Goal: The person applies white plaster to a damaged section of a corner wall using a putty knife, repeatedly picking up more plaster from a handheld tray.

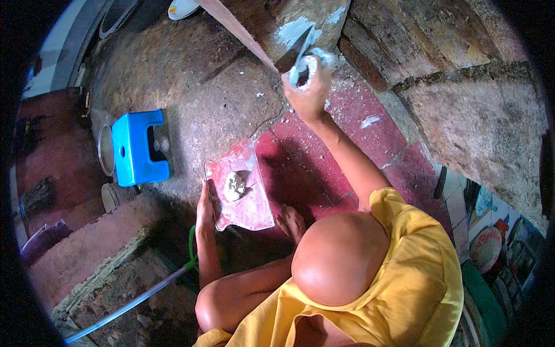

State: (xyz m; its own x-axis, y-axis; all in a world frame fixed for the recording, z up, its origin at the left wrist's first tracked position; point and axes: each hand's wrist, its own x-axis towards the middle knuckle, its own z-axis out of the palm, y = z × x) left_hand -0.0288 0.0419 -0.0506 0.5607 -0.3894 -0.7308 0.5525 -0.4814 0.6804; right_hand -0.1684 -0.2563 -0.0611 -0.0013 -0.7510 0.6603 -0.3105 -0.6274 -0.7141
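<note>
My right hand (306, 87), smeared with white paste, grips a flat scraper (303, 49) at the top centre, over a floor patch with white paste (292, 32) beside a long pale strip (237, 26). My left hand (204, 209) holds the left edge of a worn, pinkish flat sheet (245, 211) lower in the middle; a whitish lump of paste (234, 186) rests on it. My bare foot (292, 222) is just right of the sheet.
A blue plastic stool (130, 156), round containers (110, 196) and a clear hose (127, 303) are at the left. Red tiles (370, 127) carry scattered debris and border rough stained ledges (468, 121) on the right. Basins and racks (485, 248) stand at lower right.
</note>
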